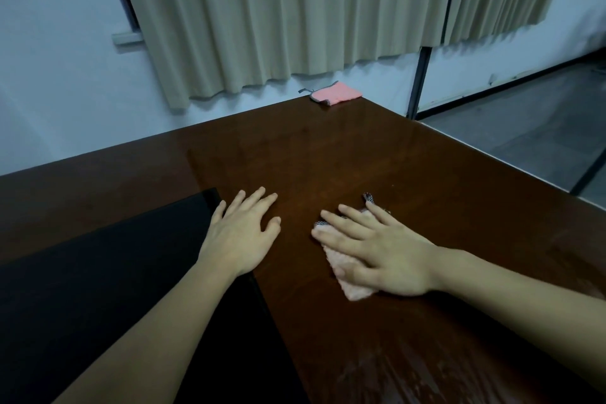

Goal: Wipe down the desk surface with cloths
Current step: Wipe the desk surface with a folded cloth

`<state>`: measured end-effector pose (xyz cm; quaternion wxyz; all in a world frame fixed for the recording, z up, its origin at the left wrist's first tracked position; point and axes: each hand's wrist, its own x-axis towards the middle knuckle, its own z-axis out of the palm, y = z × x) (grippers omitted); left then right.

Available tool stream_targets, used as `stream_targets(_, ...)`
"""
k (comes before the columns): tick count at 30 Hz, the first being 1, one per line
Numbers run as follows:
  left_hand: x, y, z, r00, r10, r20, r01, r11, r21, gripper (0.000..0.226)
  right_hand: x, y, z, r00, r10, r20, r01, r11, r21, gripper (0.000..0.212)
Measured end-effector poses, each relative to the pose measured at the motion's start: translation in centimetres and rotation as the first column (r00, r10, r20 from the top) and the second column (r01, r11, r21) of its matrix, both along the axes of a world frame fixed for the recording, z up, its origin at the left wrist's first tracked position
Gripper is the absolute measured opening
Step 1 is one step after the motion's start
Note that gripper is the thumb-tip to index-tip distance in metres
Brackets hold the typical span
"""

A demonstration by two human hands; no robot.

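**While both palms lie flat, only the right one has a cloth under it**

Nearest the camera: dark brown glossy desk, faint streaky sheen on the wood at bottom right. A black mat covers the near left part, its right edge running diagonally up the desk.

Left hand: fingers straight and spread, palm down, resting on bare wood just beside the mat's far corner, heel of the hand over the mat edge. Holds nothing.

Right hand: fingers straight and spread, pressing flat on a pale pink cloth. Cloth pokes out under the palm toward the camera; a dark netted edge shows past the fingertips. No curl or pinch visible. Hands are near each other, not touching, bare wood between them.

Far corner of the desk: second pink cloth, folded, grey trim with a small loop, lying well apart from both hands right at the desk's edge.

Beyond the desk: white wall, beige pleated curtain hanging short of desk level, dark vertical frame post to the right, grey floor past the right desk edge. Lighting dim, bluish.
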<state>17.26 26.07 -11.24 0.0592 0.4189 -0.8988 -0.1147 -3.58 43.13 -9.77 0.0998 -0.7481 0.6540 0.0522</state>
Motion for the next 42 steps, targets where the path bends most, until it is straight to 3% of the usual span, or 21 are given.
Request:
stream_targets(6, 0.0, 0.2, 0.1, 1.0, -0.002, -0.005, 0.002, 1.0, 0.003, 0.055, -3.9, -3.3, 0.1, 0.984, -0.179, -0.004, 0.178, 0.984, -0.014, 0.059)
stream_targets(12, -0.1, 0.2, 0.3, 1.0, 0.004, -0.011, -0.004, 1.0, 0.006, 0.054, -7.5, -10.1, 0.1, 0.91, -0.413, -0.022, 0.413, 0.911, -0.011, 0.063)
stream_targets(15, -0.1, 0.1, 0.2, 1.0, 0.006, -0.015, -0.006, 1.0, 0.004, 0.053, -6.4, -10.3, 0.0, 0.916, -0.4, -0.016, 0.4, 0.916, -0.004, 0.063)
stream_targets(21, -0.2, 0.3, 0.4, 1.0, 0.006, 0.012, -0.006, 1.0, 0.007, 0.054, -2.2, -2.8, 0.2, 0.992, -0.124, -0.005, 0.124, 0.992, -0.014, 0.061)
stream_targets(24, -0.6, 0.1, 1.2, 0.998, 0.001, 0.058, -0.003, 1.0, 0.031, 0.056, -2.3, 0.3, 0.2, 0.997, -0.07, 0.015, 0.07, 0.998, 0.0, 0.062)
stream_targets(28, -3.0, 1.0, 2.2, 0.995, -0.066, 0.077, 0.065, 0.998, 0.019, 0.056, -4.9, 0.1, 0.3, 0.991, -0.132, 0.007, 0.132, 0.991, 0.01, 0.065)
stream_targets(36, -9.0, 3.9, 1.4, 0.993, -0.111, 0.034, 0.109, 0.993, 0.05, 0.055, -14.0, -8.0, 0.1, 0.882, -0.47, -0.042, 0.47, 0.883, -0.011, 0.063)
stream_targets(42, -10.2, 4.0, 0.9, 0.997, -0.075, 0.015, 0.074, 0.996, 0.048, 0.055, -13.6, -9.1, 0.1, 0.878, -0.477, -0.025, 0.477, 0.879, -0.001, 0.064)
